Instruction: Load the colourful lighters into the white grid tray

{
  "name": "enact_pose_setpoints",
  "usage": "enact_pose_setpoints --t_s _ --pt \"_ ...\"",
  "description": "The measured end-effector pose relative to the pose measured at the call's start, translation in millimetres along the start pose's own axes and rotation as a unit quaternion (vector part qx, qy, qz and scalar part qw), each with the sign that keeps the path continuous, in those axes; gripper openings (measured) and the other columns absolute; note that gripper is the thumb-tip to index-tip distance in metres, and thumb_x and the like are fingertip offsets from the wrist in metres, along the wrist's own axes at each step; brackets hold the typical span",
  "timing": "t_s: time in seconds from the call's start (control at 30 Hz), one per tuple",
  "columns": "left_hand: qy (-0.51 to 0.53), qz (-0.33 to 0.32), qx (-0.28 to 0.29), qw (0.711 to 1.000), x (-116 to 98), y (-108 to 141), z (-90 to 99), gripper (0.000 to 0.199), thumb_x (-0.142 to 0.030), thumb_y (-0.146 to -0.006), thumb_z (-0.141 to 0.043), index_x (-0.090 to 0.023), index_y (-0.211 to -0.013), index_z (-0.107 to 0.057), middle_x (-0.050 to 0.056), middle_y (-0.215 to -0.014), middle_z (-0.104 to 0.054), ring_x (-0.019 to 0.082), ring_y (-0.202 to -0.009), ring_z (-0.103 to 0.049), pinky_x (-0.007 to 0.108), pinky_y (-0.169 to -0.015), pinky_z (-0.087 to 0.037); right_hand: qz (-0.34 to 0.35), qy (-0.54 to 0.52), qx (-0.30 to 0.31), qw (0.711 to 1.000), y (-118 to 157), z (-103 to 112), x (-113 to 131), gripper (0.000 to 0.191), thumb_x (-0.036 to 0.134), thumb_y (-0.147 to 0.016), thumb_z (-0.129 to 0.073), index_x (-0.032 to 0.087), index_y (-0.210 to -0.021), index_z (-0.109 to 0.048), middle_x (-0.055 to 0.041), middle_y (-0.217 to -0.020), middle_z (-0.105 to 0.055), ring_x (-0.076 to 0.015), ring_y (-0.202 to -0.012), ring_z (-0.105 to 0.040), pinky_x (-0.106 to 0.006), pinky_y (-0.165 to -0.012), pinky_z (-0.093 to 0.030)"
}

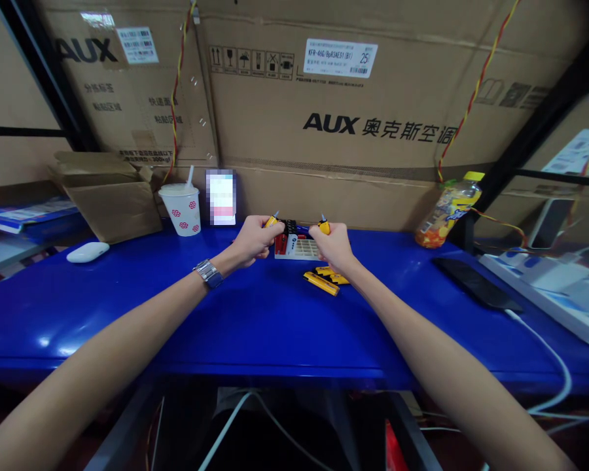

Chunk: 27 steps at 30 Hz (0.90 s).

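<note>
Bare forearms (127, 333) cross the near edge of a glossy blue table (275, 327); beyond, slim yellow-and-black plastic pieces (321, 283) lie loose, apparently still to be dealt with. Left hand (251, 241) and right hand (336, 245) each grip a yellow, grey-tipped pointed tool (271, 221), work probably midway, by a red-and-white gridded box (306, 248) near the surface's far edge, before brown cardboard cartons (397, 98).

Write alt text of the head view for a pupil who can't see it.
The left hand and right hand each hold a yellow grey-tipped item beside a gridded holder on a blue table, with more yellow pieces in front.
</note>
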<state>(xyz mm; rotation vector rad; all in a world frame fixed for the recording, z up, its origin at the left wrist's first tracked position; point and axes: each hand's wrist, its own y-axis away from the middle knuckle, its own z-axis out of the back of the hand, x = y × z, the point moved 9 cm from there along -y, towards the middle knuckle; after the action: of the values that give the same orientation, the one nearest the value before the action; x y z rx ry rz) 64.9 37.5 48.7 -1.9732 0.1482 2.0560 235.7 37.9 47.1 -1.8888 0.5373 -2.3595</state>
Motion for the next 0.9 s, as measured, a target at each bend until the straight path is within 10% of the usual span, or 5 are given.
enact_pose_setpoints --t_s 0.5,0.67,0.9 --pt "-0.017 -0.038 -0.004 0.999 -8 5 -4.6 0.042 -0.036 -0.073 -0.076 -0.022 -0.068 -0.037 -0.012 -0.046 -0.030 -0.001 -0.036 -0.021 0.022 -0.039 -0.015 0.021 -0.034 0.029 0.999 -3 -2 -1 0.045 0.057 -0.071 -0.068 0.023 -0.060 -0.039 0.0068 -0.044 -0.031 -0.0075 -0.038 -0.028 -0.025 -0.034 -0.025" --pt "-0.040 -0.044 0.016 0.998 -4 2 -5.3 0.041 -0.034 -0.076 -0.073 -0.022 -0.070 -0.035 -0.012 -0.047 -0.028 0.000 -0.037 -0.022 0.023 -0.040 -0.015 -0.014 -0.111 0.067 0.991 -17 -6 -17 0.054 0.073 -0.082 -0.037 0.022 -0.081 -0.053 0.0030 -0.056 -0.042 -0.0110 -0.046 -0.039 -0.025 -0.043 -0.037" --pt "-0.057 -0.029 0.020 0.998 0 0 -5.4 0.034 -0.035 -0.083 -0.066 -0.022 -0.073 -0.036 -0.012 -0.047 -0.027 0.001 -0.037 -0.022 0.025 -0.042 -0.017 0.164 0.057 -0.008 0.985 -33 8 -4 0.038 0.057 -0.073 -0.064 0.021 -0.072 -0.052 0.0048 -0.061 -0.040 -0.0117 -0.059 -0.040 -0.025 -0.058 -0.036"
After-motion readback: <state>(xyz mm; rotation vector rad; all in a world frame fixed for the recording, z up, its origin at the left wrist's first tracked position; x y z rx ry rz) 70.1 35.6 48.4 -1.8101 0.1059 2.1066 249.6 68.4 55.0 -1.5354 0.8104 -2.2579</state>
